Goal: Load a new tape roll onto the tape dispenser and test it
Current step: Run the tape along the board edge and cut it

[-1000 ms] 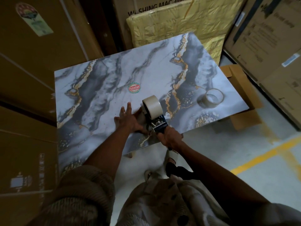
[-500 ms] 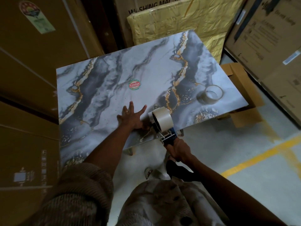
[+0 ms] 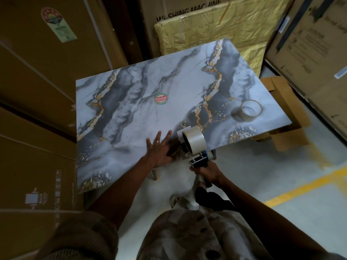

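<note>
Dispenser position has changed: over the last second I have drawn the tape dispenser (image 3: pixel 195 152) back toward me, from further in on the desk (image 3: pixel 131 94) to its near edge, so that the handle end now overhangs the floor. My right hand (image 3: pixel 206 170) is closed around the handle in a full grip; the fingers themselves are mostly hidden beneath the frame. The new tape roll (image 3: pixel 193 141) sits seated on the dispenser's hub, pale and full, with its open face turned toward the camera. My left hand (image 3: pixel 161 149) lies flat on the desk just beside the roll, fingers spread and holding nothing, palm pressed down where the tape end would have been laid. I cannot make out a strip of tape on the patterned surface; the light is dim and the marbling hides it. My judgement is that loading is complete and this pull is the test stroke: the left hand anchors the free end while the right drags the dispenser away. The stroke has run out of desk, so the cut against the blade appears due. An old roll (image 3: pixel 247 110), nearly spent, stands well apart near the far right corner.
</note>
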Tool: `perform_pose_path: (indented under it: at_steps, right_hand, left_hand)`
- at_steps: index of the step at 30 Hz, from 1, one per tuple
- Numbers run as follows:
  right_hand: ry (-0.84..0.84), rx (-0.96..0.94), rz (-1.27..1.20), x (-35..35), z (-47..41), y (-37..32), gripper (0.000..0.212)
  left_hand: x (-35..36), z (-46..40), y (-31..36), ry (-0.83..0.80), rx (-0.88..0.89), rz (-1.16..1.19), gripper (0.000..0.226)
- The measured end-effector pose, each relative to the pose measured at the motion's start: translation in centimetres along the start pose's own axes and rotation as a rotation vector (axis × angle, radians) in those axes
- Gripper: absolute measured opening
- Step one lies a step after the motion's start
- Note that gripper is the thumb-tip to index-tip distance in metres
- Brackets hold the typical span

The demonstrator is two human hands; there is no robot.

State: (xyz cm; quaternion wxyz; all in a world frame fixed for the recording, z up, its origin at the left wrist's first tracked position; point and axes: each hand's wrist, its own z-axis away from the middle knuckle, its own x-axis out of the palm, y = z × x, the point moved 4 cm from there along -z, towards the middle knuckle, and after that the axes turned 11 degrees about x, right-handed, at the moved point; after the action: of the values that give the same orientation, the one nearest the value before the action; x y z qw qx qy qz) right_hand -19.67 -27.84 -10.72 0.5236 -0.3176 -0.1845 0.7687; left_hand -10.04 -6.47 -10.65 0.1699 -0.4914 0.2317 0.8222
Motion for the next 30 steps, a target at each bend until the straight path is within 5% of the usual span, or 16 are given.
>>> perform_pose_path:
  at_steps: [13, 22, 26, 30]
  right_hand:
    - [0.043, -0.010, -0.185, 0.8, 0.8, -0.1, 0.018]
    - [0.028, 0.008, -0.191, 0.5, 1.7, 0.7, 0.004]
    - [0.028, 0.016, -0.174, 0.4, 2.1, 0.2, 0.027]
    - [0.046, 0.029, -0.161, 0.6, 2.4, 1.4, 0.014]
  left_hand:
    - [1.3, 1.3, 0.6, -0.060, -0.010, -0.195, 0.127]
    - [0.1, 0.8, 0.7, -0.028, -0.067, -0.053, 0.099]
    - [-0.1, 1.1, 1.1, -0.025, -0.079, -0.056, 0.104]
    - [-0.4, 1.7, 1.6, 0.015, -0.109, -0.021, 0.126]
